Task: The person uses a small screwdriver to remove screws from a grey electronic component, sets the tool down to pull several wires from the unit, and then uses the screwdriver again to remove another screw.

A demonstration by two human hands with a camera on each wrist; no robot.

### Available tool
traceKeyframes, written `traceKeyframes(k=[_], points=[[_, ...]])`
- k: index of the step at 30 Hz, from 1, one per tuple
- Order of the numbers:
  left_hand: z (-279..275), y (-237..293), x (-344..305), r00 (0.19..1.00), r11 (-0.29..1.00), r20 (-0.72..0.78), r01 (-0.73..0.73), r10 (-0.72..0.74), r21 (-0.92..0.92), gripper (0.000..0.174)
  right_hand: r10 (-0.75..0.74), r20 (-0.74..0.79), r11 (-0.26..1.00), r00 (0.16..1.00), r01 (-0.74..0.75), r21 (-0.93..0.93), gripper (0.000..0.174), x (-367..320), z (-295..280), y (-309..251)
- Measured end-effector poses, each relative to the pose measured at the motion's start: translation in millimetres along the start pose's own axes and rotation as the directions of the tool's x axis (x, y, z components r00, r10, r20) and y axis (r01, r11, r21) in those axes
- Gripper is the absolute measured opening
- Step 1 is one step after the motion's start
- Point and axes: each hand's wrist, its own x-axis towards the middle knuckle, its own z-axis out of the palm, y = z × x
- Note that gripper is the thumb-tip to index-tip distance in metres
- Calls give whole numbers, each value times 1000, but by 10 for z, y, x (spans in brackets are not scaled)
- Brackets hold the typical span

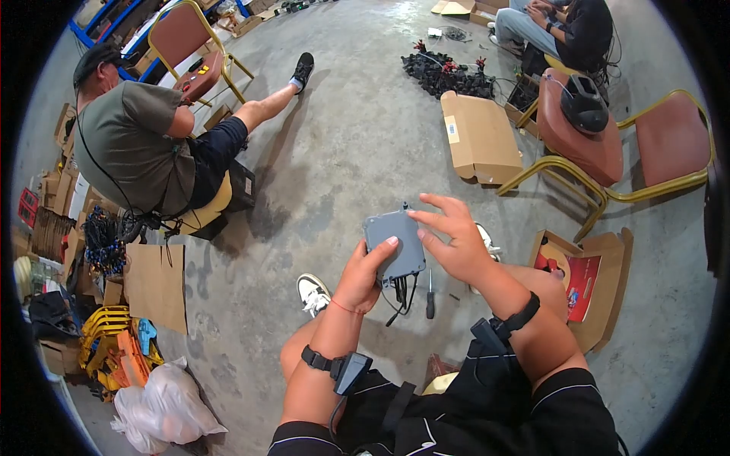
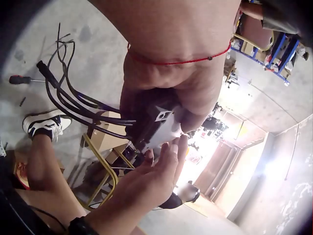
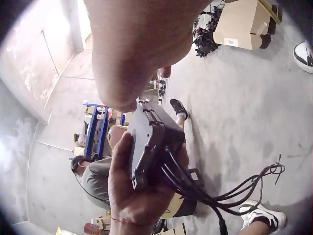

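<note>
Left hand [image 1: 363, 275] grips grey box [image 1: 395, 245] – black cables [image 1: 401, 292] hang below

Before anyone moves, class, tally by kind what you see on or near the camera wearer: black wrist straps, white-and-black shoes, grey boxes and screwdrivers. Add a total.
Grey box: 1
Screwdriver: 1
Wrist straps: 2
Shoes: 2
Total: 6
</note>
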Motion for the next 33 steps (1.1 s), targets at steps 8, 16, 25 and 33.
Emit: traceKeyframes(k=[8, 16, 25, 33], points=[[-8, 22, -1, 1000, 1000, 18, -13, 13, -6, 58, -8, -35, 1000, 999, 7, -19, 34, -2, -7, 60], [-20, -11, 2, 998, 998, -57, -31, 34, 57, 59, -168, 20, 926, 986, 165, -339, 37, -19, 41, -53], [-6, 0, -20, 994, 991, -83, -62, 71, 115, 59, -143, -41, 959, 989, 128, -254, 34, -30, 80, -41], [17, 2, -25, 998, 995, -59, -20, 25, 95, 58, -91, -111, 988, 990, 76, -131, 34, 9, 74, -16]])
